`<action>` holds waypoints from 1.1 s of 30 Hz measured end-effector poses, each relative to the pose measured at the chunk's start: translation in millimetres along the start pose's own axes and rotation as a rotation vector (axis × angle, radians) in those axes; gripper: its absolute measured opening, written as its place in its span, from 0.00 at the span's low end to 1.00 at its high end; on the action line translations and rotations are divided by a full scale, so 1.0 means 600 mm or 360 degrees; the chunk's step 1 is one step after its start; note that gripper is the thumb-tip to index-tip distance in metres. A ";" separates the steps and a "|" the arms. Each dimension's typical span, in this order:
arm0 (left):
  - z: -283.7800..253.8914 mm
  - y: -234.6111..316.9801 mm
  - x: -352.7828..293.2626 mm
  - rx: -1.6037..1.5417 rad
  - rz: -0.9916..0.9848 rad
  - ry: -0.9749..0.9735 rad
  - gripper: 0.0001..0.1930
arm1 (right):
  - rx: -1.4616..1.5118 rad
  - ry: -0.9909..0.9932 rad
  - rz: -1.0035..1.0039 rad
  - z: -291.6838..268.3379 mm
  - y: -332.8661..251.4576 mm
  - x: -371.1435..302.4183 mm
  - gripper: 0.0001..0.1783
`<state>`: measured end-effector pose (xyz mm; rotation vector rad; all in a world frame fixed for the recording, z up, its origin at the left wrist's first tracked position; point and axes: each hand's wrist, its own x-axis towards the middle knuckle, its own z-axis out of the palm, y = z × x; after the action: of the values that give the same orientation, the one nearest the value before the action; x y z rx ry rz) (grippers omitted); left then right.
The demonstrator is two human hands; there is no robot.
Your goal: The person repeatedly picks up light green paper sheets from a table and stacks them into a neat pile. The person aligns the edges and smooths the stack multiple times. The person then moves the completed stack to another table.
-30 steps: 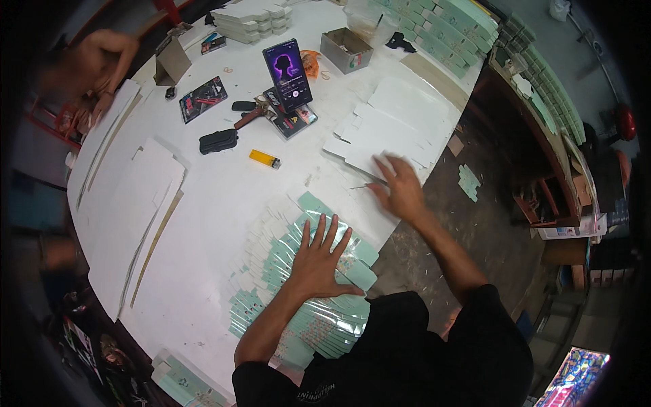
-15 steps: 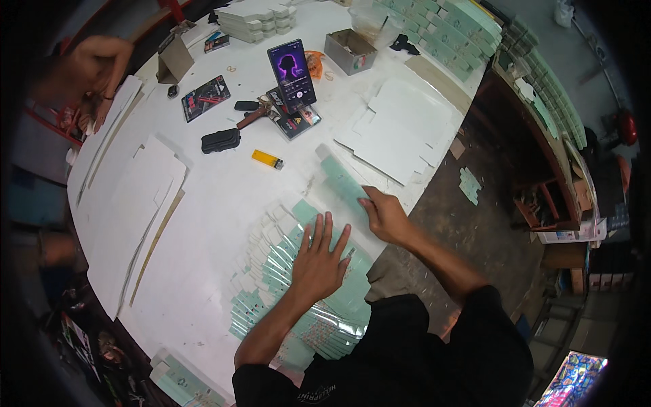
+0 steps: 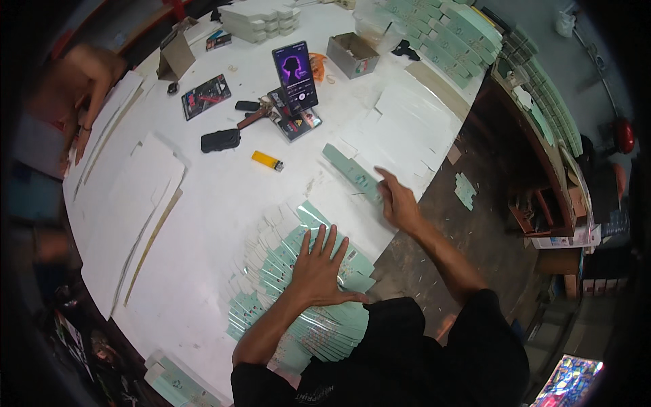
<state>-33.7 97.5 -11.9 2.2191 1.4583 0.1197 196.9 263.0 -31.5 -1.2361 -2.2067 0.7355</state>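
My left hand (image 3: 318, 268) lies flat with fingers spread on a fanned-out stack of pale green folding cartons (image 3: 271, 268), glossy and printed. A single long, narrow green carton (image 3: 349, 171) lies beyond the stack. At its near right end is my right hand (image 3: 400, 205), index finger stretched out and clear of the carton. The thumb side is close to that end; whether it touches is hard to make out.
White flat cardboard sheets (image 3: 139, 203) lie at the left, and more white sheets (image 3: 410, 125) at the right edge. A propped phone (image 3: 295, 78), yellow lighter (image 3: 267, 161), black pouch (image 3: 220, 140) and grey box (image 3: 352, 55) stand beyond. Finished green cartons (image 3: 447, 41) are stacked far right. Another person (image 3: 88, 88) sits far left.
The carton by my right hand has turned, showing a printed side, and shifted slightly right and nearer. My right index finger has lifted off it. My left thumb has spread outward.
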 end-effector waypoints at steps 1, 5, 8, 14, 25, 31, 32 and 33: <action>0.002 0.000 -0.001 -0.0008 0.0012 0.0010 0.71 | 0.0090 -0.0064 -0.0063 0.009 -0.010 -0.015 0.31; 0.014 -0.012 -0.006 -0.0018 0.0077 0.0075 0.55 | -0.0499 -0.0072 -0.0383 0.029 -0.017 -0.022 0.27; 0.059 -0.020 0.011 -0.0042 -0.0012 0.0184 0.40 | -0.0722 -0.0056 -0.0447 0.042 -0.027 -0.024 0.24; 0.011 0.016 0.003 0.0203 -0.0032 0.0483 0.37 | 0.0385 -0.0400 -0.0015 0.069 -0.033 -0.053 0.19; 0.015 0.000 0.011 -0.0099 0.0050 0.0190 0.55 | -0.0923 0.0400 -0.0311 0.004 0.094 0.052 0.26; 0.017 0.001 0.000 0.0287 -0.0055 0.0402 0.37 | 0.0154 -0.0331 0.0211 0.018 -0.027 -0.038 0.28; 0.022 -0.001 -0.001 0.0224 -0.0062 0.0421 0.36 | 0.0252 -0.0304 0.0126 0.024 -0.038 -0.047 0.28; 0.032 -0.006 0.000 0.0161 -0.0070 0.0440 0.35 | -0.0073 -0.0295 0.0016 0.028 -0.048 -0.049 0.27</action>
<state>-30.3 91.9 -30.4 2.3213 1.6908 0.3583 182.3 221.2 -29.5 -1.2460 -2.3797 0.8376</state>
